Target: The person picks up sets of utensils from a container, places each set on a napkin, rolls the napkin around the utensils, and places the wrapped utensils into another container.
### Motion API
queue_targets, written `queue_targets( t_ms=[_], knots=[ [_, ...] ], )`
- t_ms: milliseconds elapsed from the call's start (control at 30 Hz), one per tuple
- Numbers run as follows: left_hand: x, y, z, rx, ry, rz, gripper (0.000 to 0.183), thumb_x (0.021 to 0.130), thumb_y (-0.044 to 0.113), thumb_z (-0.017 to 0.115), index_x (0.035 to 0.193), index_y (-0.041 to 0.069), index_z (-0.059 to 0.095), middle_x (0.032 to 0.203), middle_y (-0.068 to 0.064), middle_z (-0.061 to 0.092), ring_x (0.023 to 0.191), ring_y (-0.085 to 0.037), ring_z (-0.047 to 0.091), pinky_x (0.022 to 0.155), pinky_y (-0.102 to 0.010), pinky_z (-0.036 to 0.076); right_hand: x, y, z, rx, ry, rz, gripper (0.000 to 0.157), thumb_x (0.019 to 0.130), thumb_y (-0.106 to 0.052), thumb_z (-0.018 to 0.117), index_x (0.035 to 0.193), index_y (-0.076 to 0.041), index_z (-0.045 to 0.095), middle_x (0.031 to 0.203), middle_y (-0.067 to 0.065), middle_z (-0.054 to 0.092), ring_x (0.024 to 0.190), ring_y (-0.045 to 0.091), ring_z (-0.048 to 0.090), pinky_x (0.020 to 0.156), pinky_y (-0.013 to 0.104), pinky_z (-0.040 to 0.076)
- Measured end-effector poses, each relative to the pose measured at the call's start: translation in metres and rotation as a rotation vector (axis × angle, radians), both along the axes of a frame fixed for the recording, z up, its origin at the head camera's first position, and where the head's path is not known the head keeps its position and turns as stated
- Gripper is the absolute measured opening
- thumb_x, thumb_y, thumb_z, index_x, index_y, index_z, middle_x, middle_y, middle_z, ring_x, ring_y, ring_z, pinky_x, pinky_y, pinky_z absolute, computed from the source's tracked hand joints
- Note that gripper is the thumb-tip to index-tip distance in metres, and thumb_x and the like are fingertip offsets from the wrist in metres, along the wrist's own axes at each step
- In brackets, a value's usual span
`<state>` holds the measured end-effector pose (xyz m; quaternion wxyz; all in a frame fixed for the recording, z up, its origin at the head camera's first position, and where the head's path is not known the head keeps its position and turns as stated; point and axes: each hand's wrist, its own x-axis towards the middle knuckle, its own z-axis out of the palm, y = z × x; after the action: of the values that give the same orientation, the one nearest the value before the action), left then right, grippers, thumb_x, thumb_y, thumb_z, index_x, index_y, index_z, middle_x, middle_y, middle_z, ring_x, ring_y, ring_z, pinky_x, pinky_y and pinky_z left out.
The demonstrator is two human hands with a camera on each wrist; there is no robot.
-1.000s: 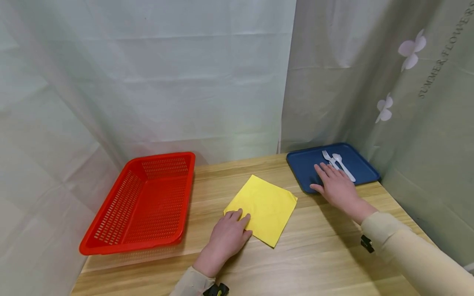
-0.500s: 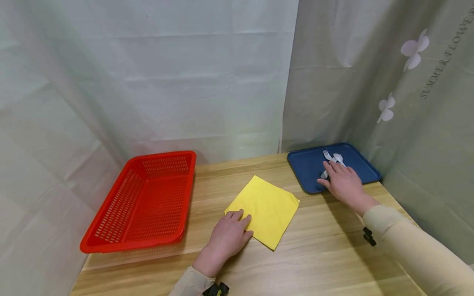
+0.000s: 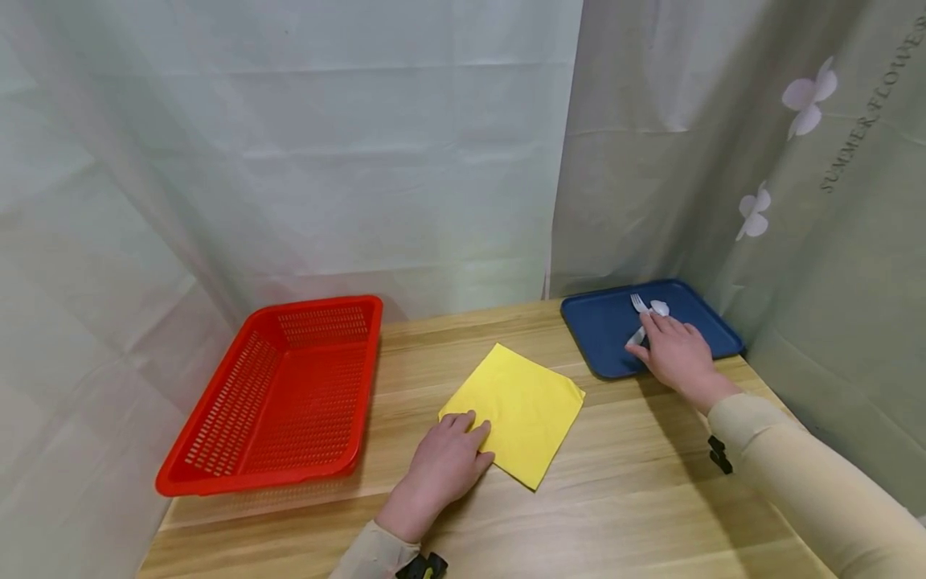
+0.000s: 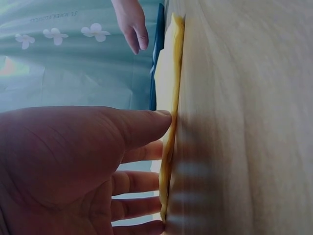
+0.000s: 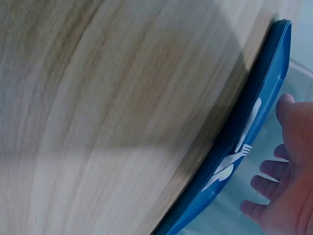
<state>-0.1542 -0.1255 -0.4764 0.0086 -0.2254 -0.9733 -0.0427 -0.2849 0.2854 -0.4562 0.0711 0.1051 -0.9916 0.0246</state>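
My left hand rests on the near-left corner of a folded yellow cloth, its fingers straight. In the left wrist view the thumb and fingertips lie along the edge of the cloth. Over a blue tray hovers my right hand, fingers loosely spread and holding nothing. On the tray lie a white plastic fork, a spoon and a knife, partly hidden by that hand. The right wrist view shows a gap between the fingers and the fork.
To the left on the wooden table stands a red plastic basket with perforated walls. Pale curtains hang behind and on both sides, close to the basket and the tray. The cloth lies between basket and tray.
My right hand has shifted slightly right over the tray, now covering more of the spoon's handle and showing more of the knife. The left hand stays on the cloth.
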Motion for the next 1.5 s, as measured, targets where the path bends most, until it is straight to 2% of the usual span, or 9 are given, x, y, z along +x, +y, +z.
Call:
queue_targets(
  t_ms=[400,500,600,733,1000,1200,1500],
  knots=[
    [0.001,-0.002,0.000,0.001,0.039,-0.020,0.046,0.105,0.038,0.077,0.143,0.013,0.075,0.147,-0.016,0.067,0.133,-0.037,0.062,0.105,-0.053,0.056,-0.013,0.016,-0.006,0.002,-0.045,-0.060,0.076,0.113,-0.044,0.062,0.161,0.012,0.043,0.159,0.037,0.047,0.145,0.056,0.047,0.119,0.071,0.037],
    [0.001,-0.002,-0.001,0.005,0.041,-0.020,0.046,0.104,0.037,0.077,0.143,0.013,0.075,0.147,-0.016,0.067,0.132,-0.037,0.062,0.104,-0.053,0.057,-0.014,0.019,-0.006,0.002,-0.022,-0.075,0.071,0.113,-0.042,0.063,0.156,0.012,0.048,0.150,0.038,0.054,0.135,0.058,0.053,0.111,0.072,0.043],
    [0.000,-0.001,-0.001,0.005,0.039,-0.019,0.045,0.104,0.038,0.078,0.143,0.013,0.075,0.147,-0.016,0.067,0.132,-0.037,0.062,0.104,-0.054,0.057,-0.016,0.022,-0.007,-0.007,0.010,-0.088,0.065,0.111,-0.041,0.067,0.146,0.013,0.055,0.132,0.037,0.061,0.120,0.058,0.058,0.098,0.071,0.048],
    [0.000,-0.001,-0.001,0.001,0.034,-0.017,0.046,0.105,0.038,0.077,0.143,0.014,0.075,0.147,-0.016,0.067,0.132,-0.037,0.062,0.104,-0.054,0.057,-0.019,0.027,-0.009,-0.023,0.037,-0.092,0.057,0.109,-0.038,0.071,0.133,0.013,0.060,0.118,0.035,0.064,0.110,0.056,0.061,0.087,0.069,0.050],
    [0.000,-0.001,-0.001,0.005,0.020,-0.015,0.046,0.105,0.038,0.076,0.144,0.014,0.074,0.149,-0.016,0.066,0.134,-0.037,0.061,0.104,-0.055,0.056,-0.024,0.033,-0.011,-0.081,0.015,-0.110,0.041,0.107,-0.023,0.072,0.127,0.013,0.064,0.120,0.036,0.064,0.113,0.058,0.060,0.093,0.072,0.049],
    [0.000,-0.001,-0.001,0.009,0.019,-0.016,0.046,0.105,0.038,0.076,0.145,0.014,0.074,0.149,-0.015,0.066,0.134,-0.037,0.061,0.104,-0.055,0.056,-0.026,0.034,-0.008,-0.111,0.023,-0.112,0.029,0.104,-0.014,0.073,0.115,0.013,0.068,0.108,0.033,0.066,0.105,0.056,0.062,0.090,0.071,0.050],
    [0.001,-0.001,0.000,0.005,0.013,-0.014,0.046,0.106,0.038,0.075,0.145,0.014,0.074,0.149,-0.015,0.066,0.134,-0.037,0.061,0.106,-0.054,0.055,-0.034,0.030,-0.008,-0.098,0.016,-0.131,0.025,0.103,-0.011,0.073,0.110,0.013,0.067,0.101,0.033,0.065,0.101,0.057,0.065,0.084,0.069,0.050]
  ],
)
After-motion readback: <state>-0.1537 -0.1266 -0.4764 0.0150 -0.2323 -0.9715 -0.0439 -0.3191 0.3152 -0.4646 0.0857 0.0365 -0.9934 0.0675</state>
